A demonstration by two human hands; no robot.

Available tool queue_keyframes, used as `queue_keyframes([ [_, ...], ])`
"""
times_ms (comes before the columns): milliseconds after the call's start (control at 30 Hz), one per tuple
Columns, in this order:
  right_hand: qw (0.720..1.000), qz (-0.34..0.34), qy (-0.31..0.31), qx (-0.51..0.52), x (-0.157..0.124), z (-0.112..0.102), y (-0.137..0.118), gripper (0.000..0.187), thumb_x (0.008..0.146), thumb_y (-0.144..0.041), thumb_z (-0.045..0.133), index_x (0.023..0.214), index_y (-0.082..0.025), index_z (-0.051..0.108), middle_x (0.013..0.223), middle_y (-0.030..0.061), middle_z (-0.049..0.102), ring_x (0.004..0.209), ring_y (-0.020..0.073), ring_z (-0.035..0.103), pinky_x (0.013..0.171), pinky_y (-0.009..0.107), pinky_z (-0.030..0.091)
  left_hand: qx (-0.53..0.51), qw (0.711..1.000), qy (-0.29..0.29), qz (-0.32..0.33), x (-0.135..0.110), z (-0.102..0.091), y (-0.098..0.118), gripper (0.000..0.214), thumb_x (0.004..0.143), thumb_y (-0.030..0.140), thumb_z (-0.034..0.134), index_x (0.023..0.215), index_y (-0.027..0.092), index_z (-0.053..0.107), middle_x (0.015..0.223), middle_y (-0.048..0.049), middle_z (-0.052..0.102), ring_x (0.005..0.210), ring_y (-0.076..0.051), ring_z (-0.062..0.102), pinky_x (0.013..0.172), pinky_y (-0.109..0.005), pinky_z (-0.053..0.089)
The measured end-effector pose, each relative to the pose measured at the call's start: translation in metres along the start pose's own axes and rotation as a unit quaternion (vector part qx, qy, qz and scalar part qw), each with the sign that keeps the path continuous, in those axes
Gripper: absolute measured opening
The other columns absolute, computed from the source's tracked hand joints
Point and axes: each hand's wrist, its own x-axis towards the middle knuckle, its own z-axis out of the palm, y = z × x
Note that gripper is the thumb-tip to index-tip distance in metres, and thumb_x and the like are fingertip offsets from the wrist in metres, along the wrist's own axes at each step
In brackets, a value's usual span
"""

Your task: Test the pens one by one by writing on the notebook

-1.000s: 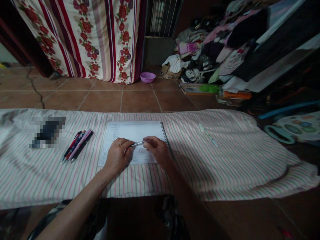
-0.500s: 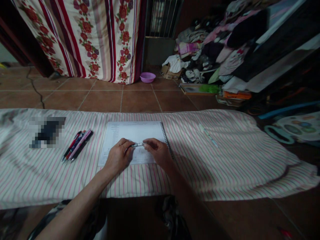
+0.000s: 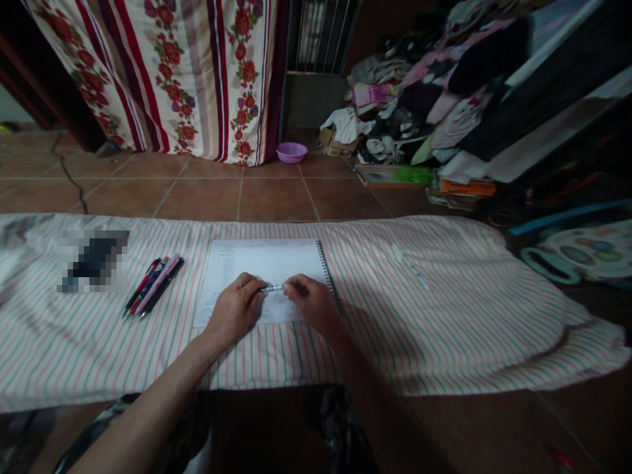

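Observation:
A spiral-bound notebook (image 3: 266,262) lies open on a pink-striped cloth (image 3: 419,316) spread on the floor. Over its lower half, my left hand (image 3: 236,311) and my right hand (image 3: 312,303) both pinch the ends of a small silvery pen (image 3: 272,288) held level between them. Fingers of both hands are closed on it. A bundle of several pens (image 3: 154,286) lies on the cloth to the left of the notebook. A pale pen (image 3: 411,266) lies alone on the cloth to the right.
A dark blurred object (image 3: 93,261) sits on the cloth at far left. Beyond the cloth is brown tiled floor, a floral curtain (image 3: 187,72), a purple bowl (image 3: 291,153) and a heap of clothes and boxes (image 3: 419,112) at right. A paint palette (image 3: 582,253) lies far right.
My two hands have drawn slightly closer together along the pen, so less of it shows between them. Nothing else has moved.

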Motion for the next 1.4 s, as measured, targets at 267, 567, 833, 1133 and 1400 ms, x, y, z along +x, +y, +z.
queue_keyframes([
  [267, 0.999, 0.017, -0.009, -0.032, -0.0011, 0.0022, -0.0029, 0.039, 0.086, -0.044, 0.041, 0.057, -0.020, 0.052, 0.054, 0.0000, 0.060, 0.053, 0.0129, 0.058, 0.055, 0.023, 0.040, -0.002, 1.000, 0.005, 0.023, -0.0015, 0.0006, 0.0031, 0.022, 0.086, 0.019, 0.044, 0.098, 0.018, 0.062, 0.087, -0.0048, 0.058, 0.079, -0.015, 0.059, 0.073, -0.027, 0.051],
  [567, 0.997, 0.051, 0.016, 0.062, -0.0012, 0.0048, 0.0025, 0.034, 0.088, -0.044, 0.038, 0.093, -0.021, 0.063, 0.072, 0.0032, 0.068, 0.064, 0.0139, 0.064, 0.059, 0.023, 0.047, 0.001, 1.000, -0.008, -0.025, 0.0010, -0.0022, 0.0027, 0.022, 0.084, 0.017, 0.045, 0.098, 0.018, 0.062, 0.089, -0.0046, 0.060, 0.080, -0.016, 0.060, 0.073, -0.029, 0.050],
  [833, 0.994, 0.004, 0.029, 0.106, 0.0004, 0.0045, 0.0004, 0.022, 0.078, -0.025, 0.051, 0.095, -0.019, 0.064, 0.087, 0.0046, 0.069, 0.075, 0.0145, 0.064, 0.069, 0.026, 0.050, 0.010, 0.999, -0.016, -0.050, 0.0011, -0.0028, 0.0024, 0.022, 0.085, 0.018, 0.045, 0.098, 0.018, 0.062, 0.089, -0.0040, 0.060, 0.080, -0.016, 0.060, 0.072, -0.028, 0.049],
  [1133, 1.000, -0.013, 0.015, 0.013, -0.0005, 0.0032, -0.0004, 0.017, 0.081, -0.031, 0.051, 0.078, -0.021, 0.064, 0.074, 0.0022, 0.068, 0.068, 0.0147, 0.061, 0.064, 0.025, 0.045, 0.019, 0.999, -0.010, -0.026, -0.0002, -0.0015, 0.0022, 0.023, 0.086, 0.018, 0.043, 0.098, 0.019, 0.062, 0.089, -0.0039, 0.060, 0.079, -0.015, 0.060, 0.072, -0.027, 0.049],
  [1400, 0.999, -0.016, 0.021, -0.022, -0.0020, 0.0027, -0.0016, 0.025, 0.086, -0.036, 0.044, 0.083, -0.021, 0.064, 0.077, 0.0037, 0.069, 0.070, 0.0154, 0.064, 0.067, 0.026, 0.047, 0.026, 0.999, -0.011, -0.023, 0.0006, -0.0025, 0.0017, 0.021, 0.085, 0.019, 0.046, 0.098, 0.020, 0.062, 0.090, -0.0033, 0.061, 0.079, -0.015, 0.060, 0.072, -0.027, 0.049],
])
